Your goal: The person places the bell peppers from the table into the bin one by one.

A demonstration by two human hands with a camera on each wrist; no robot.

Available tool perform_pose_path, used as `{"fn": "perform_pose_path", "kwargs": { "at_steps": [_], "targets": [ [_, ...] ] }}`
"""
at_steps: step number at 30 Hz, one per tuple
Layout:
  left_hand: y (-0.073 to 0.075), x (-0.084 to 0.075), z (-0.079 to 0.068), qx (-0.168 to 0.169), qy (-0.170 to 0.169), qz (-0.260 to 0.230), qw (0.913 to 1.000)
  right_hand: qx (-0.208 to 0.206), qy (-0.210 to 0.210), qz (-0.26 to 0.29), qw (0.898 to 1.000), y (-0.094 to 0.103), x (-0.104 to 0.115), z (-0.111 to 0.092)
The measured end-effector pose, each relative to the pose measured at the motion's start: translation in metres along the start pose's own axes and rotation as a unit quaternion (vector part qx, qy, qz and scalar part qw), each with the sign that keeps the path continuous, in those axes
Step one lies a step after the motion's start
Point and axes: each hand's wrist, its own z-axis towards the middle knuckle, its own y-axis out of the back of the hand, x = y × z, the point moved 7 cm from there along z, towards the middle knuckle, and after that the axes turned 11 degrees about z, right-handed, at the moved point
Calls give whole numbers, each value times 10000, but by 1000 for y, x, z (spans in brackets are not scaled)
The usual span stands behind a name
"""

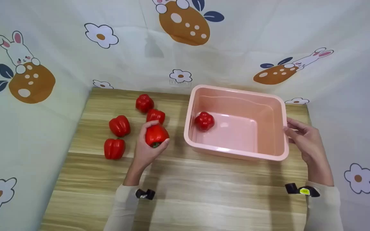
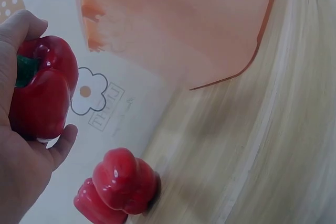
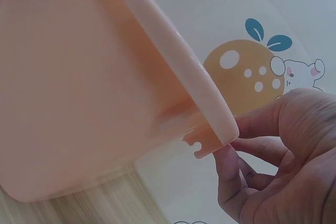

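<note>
My left hand [image 1: 146, 147] grips a red bell pepper [image 1: 156, 133] with a green stem, raised above the wooden table to the left of a pink plastic basin [image 1: 236, 154]. In the left wrist view, thumb and fingers wrap around that bell pepper [image 2: 47, 90]. My right hand [image 1: 307, 141] pinches the basin's right rim; the right wrist view shows its fingers curled at the rim's edge [image 3: 223, 124]. Another red bell pepper [image 1: 205, 121] lies inside the basin, against its left wall.
Several more red bell peppers are on the table's left: one pepper [image 1: 144, 103] at the back, one [image 1: 155, 116] partly behind my left hand, and a pair, upper [image 1: 119, 125] and lower [image 1: 114, 149]. A patterned cloth [image 1: 124, 64] hangs behind and beside the wooden table [image 1: 204, 192].
</note>
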Motion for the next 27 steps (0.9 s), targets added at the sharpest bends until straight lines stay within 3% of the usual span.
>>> {"fn": "perform_pose_path", "kwargs": {
  "at_steps": [2, 10, 14, 21, 27],
  "targets": [
    [1, 2, -1, 8, 48, 7, 10000, -11, -64, 135, 9999, 0, -1, 0],
    [6, 6, -3, 46, 171, 43, 9998, 49, 32, -324, 9995, -1, 3, -2],
    [8, 0, 0, 59, 108, 76, 9999, 46, -18, -357, 9993, -2, 1, -3],
    [-5, -16, 8, 63, -198, -68, 9998, 100, 34, -525, 9986, -4, 6, -2],
    [-8, -25, 11, 53, -304, -80, 9995, 94, 7, -468, 9989, -3, 4, 1]
  ]
}}
